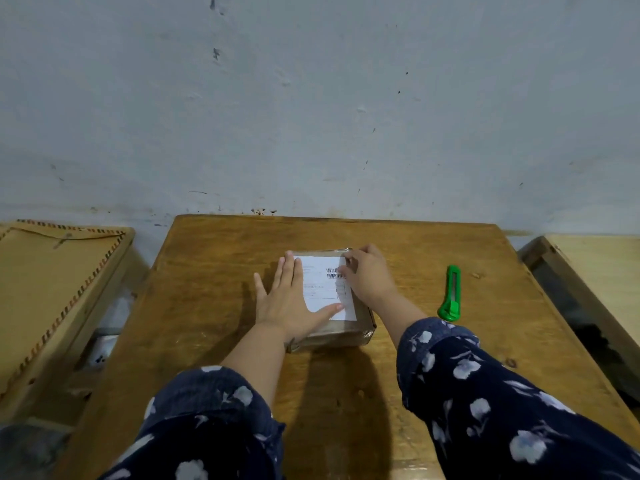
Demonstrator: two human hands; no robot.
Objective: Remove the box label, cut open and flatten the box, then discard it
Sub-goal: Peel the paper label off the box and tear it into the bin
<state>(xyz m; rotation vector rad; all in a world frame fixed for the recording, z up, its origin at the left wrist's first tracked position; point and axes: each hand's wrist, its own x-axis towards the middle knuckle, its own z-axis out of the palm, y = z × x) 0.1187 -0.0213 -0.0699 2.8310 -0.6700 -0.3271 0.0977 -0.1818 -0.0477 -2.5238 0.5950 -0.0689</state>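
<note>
Wooden table (214, 271), worn orange-brown top, pushed up vs a pale blue-grey wall (311, 98) w/ scuffs and dark specks.

Nearest the camera: two forearms in dark blue sleeves (491, 393) w/ white flower print, reaching fwd over the table's near half.

Landmark = box (346, 332), small flat brown cardboard, wrapped in clear glossy tape, sitting flat at approx the table's middle. White label (323, 284) w/ barcodes and printed lines covers most of the box top; still stuck on, no corner clearly lifted.

Left hand (289, 299) lies palm-down on the box's left part, fingers (290, 268) spread flat and released, pointing away from the camera; thumb stretches right across the label's near edge. Little finger hangs off the box's left side. It grasps nothing, just presses on the top.

Right hand (369, 275) sits on the box's far right corner, fingers curled inward, tips touching the label's right edge by the barcode. Can't tell if they've actually pinched the label edge or only rest on it.

Right of the box, well apart: green utility knife (451, 294) lying flat on the table, long axis running near-to-far, untouched. Blade not visible.

Left of the table, lower: light wooden piece (52, 289) w/ a patterned inlay border. Right of the table: another pale-topped piece (602, 271), dark side.
</note>
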